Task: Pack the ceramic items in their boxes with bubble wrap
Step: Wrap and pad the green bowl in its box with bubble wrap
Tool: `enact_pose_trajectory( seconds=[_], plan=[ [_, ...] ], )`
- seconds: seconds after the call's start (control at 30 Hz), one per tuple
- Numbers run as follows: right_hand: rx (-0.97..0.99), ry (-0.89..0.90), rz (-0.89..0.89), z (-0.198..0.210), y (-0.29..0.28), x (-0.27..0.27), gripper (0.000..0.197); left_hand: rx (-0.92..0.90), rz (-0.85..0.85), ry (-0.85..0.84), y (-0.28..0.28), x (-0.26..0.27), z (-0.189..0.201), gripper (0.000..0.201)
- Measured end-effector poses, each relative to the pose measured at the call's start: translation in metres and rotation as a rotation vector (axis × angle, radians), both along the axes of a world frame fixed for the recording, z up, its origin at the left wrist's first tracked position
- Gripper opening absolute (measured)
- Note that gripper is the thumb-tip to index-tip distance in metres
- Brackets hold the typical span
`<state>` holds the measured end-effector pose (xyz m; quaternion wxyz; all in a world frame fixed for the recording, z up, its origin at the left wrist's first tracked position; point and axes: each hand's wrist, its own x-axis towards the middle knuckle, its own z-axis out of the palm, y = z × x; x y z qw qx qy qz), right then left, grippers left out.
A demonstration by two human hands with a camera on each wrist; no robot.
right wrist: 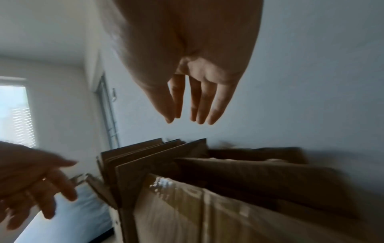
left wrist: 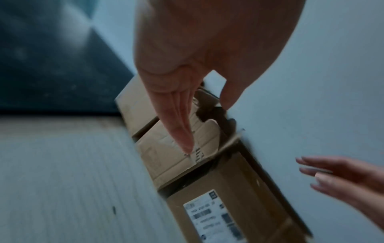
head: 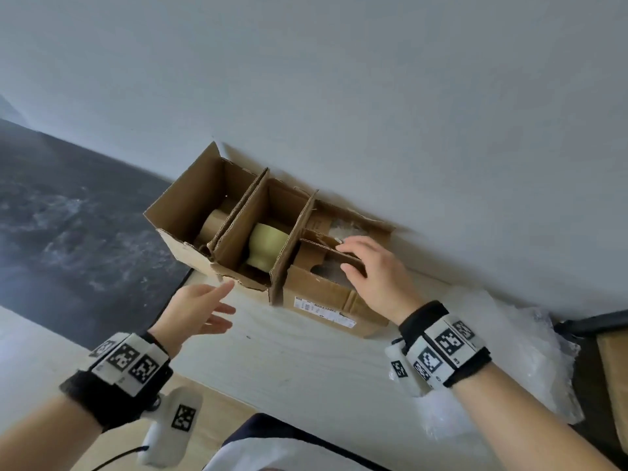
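Three open cardboard boxes [head: 258, 239] stand side by side against the wall on a pale wooden table [head: 306, 355]. The middle box holds a pale yellow-green ceramic cup [head: 266, 244]. A tan item [head: 214, 224] lies in the left box. The right box [head: 326, 300] holds something wrapped in bubble wrap [head: 343, 229]. My right hand [head: 370, 266] hovers over the right box's flaps, fingers straight, holding nothing. My left hand [head: 200, 307] is open in front of the middle box, index finger near its front edge. In the wrist views both hands [left wrist: 182, 115] [right wrist: 191, 102] show straight, empty fingers.
A heap of loose bubble wrap [head: 503, 355] lies on the table to the right. A dark floor [head: 68, 232] lies beyond the table's left edge. The white wall [head: 373, 113] stands right behind the boxes. Dark furniture [head: 605, 334] sits at the far right.
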<state>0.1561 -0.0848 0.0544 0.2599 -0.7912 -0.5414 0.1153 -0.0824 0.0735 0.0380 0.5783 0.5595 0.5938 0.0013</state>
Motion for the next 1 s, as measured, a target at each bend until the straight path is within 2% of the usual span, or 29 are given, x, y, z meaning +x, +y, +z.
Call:
enact_pose_trajectory(
  seconds=[0.07, 0.13, 0.2, 0.27, 0.4, 0.57, 0.7, 0.77, 0.87, 1.0],
  plan=[
    [-0.047, -0.109, 0.12, -0.003, 0.036, -0.013, 0.035, -0.196, 0.139, -0.067, 0.013, 0.012, 0.0, 0.056],
    [-0.093, -0.232, 0.221, -0.008, 0.066, -0.023, 0.041, -0.238, 0.228, -0.125, 0.019, 0.025, -0.004, 0.058],
    [-0.153, -0.349, 0.315, -0.013, 0.088, -0.026, 0.043, -0.264, 0.31, -0.187, 0.022, 0.034, -0.008, 0.046],
    [-0.23, -0.469, 0.399, -0.019, 0.101, -0.024, 0.036, -0.298, 0.359, -0.265, 0.024, 0.037, -0.014, 0.03],
    [-0.273, -0.597, 0.472, -0.026, 0.11, -0.018, 0.026, -0.291, 0.411, -0.296, 0.023, 0.032, -0.027, 0.014],
    [-0.232, -0.533, 0.413, -0.033, 0.115, -0.008, 0.031, -0.322, 0.455, -0.377, 0.014, 0.019, -0.037, 0.006],
    [-0.113, -0.175, 0.231, -0.032, 0.119, 0.006, 0.036, -0.361, 0.44, -0.465, 0.006, 0.0, -0.038, 0.015],
    [-0.119, -0.076, 0.146, -0.031, 0.125, 0.01, 0.033, -0.367, 0.42, -0.466, 0.003, -0.012, -0.035, 0.015],
    [-0.177, -0.098, 0.1, -0.028, 0.139, 0.014, 0.029, -0.373, 0.404, -0.448, -0.002, -0.028, -0.029, 0.016],
    [-0.35, -0.239, 0.105, -0.023, 0.16, 0.014, 0.048, -0.362, 0.393, -0.428, -0.007, -0.048, -0.023, 0.02]
  ],
)
